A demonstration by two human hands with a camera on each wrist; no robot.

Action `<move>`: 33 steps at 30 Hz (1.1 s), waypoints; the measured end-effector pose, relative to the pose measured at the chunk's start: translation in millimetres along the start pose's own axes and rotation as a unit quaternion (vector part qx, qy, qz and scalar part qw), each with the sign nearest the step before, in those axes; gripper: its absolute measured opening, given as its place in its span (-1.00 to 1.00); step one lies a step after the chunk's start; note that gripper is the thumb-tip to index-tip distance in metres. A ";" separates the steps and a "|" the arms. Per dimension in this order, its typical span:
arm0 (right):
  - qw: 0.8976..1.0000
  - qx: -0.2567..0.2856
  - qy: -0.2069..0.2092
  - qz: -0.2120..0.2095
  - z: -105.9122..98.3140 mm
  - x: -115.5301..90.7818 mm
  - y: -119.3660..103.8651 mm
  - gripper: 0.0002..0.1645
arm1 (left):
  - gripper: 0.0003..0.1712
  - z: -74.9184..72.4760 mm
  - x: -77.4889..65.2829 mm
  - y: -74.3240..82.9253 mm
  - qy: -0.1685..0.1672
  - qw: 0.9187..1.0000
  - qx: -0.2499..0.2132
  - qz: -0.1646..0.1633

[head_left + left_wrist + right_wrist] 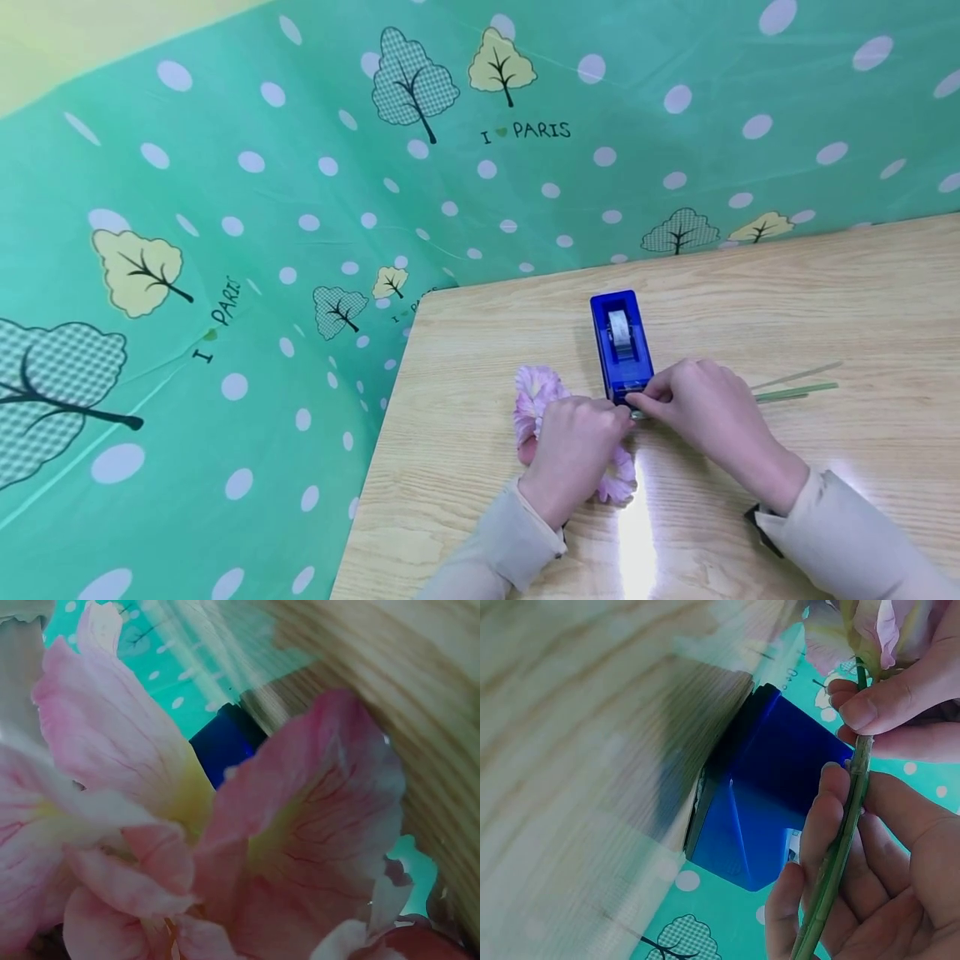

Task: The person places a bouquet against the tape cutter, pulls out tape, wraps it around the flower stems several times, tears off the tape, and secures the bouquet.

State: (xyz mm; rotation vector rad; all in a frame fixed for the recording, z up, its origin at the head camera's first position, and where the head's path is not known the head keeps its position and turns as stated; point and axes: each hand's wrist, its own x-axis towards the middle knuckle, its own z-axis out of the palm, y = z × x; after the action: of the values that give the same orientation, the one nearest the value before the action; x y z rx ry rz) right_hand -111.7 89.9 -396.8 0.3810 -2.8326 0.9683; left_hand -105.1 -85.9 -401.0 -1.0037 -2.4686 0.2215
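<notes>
Pink artificial flowers (538,393) with ruffled petals lie around my left hand (573,446), partly hidden by it. Their petals (315,810) fill much of the left wrist view. Just below a blossom, the left thumb and fingers pinch the green stems (829,889). My right hand (708,408) pinches the same stems a little lower down, its fingertips close to the left hand's. A shiny band of clear tape (861,754) shows on the stems between the two hands. Beyond the right hand the stem ends stick out to the right.
A blue tape dispenser (633,371) with a roll of clear tape (620,333) stands on the wooden table (465,358), right behind the hands. Green dotted cloth (420,217) with printed trees hangs along the table's back and left edges.
</notes>
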 end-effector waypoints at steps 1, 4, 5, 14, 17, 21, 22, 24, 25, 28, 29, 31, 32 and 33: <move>1.000 -0.002 0.002 -0.001 0.5 -0.2 0.2 -0.84 | -0.79 0.4 -0.1 0.3 0.000 1.000 -0.002 0.000; 1.000 -0.006 -0.017 -0.001 3.9 -1.9 2.8 -0.84 | -0.82 1.3 -1.7 2.2 -0.015 1.000 -0.001 0.010; 1.000 -0.007 -0.023 -0.001 5.4 -2.8 4.2 -0.84 | -0.83 1.5 -2.4 3.1 -0.023 1.000 0.002 0.014; 0.999 -0.002 -0.038 0.001 -2.4 -5.2 6.5 -0.81 | -0.83 -0.2 -0.5 6.8 0.005 1.000 0.003 0.017; 0.999 0.007 -0.044 0.001 -4.9 -4.8 7.4 -0.80 | -0.79 -3.4 0.3 4.3 0.007 1.000 0.007 0.023; 0.998 0.027 -0.049 0.000 -10.2 -3.7 7.3 -0.82 | -0.81 -9.3 2.2 -2.0 0.011 0.999 -0.005 0.031; 0.998 0.031 -0.048 -0.001 -11.9 -3.6 6.8 -0.82 | -0.82 -10.8 2.7 -3.5 0.013 0.999 -0.013 0.031; 0.998 0.036 -0.043 -0.005 -15.6 -3.4 5.5 -0.81 | -0.83 -14.1 3.7 -5.8 0.018 0.999 -0.027 0.030; 0.999 0.037 -0.039 -0.006 -17.5 -3.4 4.8 -0.80 | -0.84 -15.7 4.3 -6.5 0.022 0.999 -0.031 0.029; 0.999 0.040 -0.025 -0.010 -23.1 -3.5 2.8 -0.77 | -0.84 -20.3 6.8 -6.5 0.035 0.998 -0.032 0.028; 0.999 0.041 -0.021 -0.012 -24.7 -3.5 2.4 -0.76 | -0.85 -22.1 8.0 -6.2 0.038 0.998 -0.029 0.028; 0.999 0.041 -0.018 -0.012 -27.2 -3.9 1.9 -0.74 | -0.87 -25.7 10.0 -5.3 0.038 0.999 -0.024 0.028; 0.999 0.041 -0.019 -0.013 -28.2 -4.0 1.8 -0.74 | -0.87 -27.3 10.9 -4.9 0.037 0.999 -0.021 0.029; 0.999 0.040 -0.019 -0.013 -28.9 -4.2 1.8 -0.73 | -0.87 -28.8 11.8 -4.7 0.035 0.999 -0.018 0.028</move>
State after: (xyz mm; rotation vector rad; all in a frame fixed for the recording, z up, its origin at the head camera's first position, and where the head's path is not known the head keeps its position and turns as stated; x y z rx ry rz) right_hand -107.1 109.9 -375.9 0.4488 -2.8215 1.0834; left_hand -101.7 -81.8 -370.0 -1.0793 -2.3917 0.1582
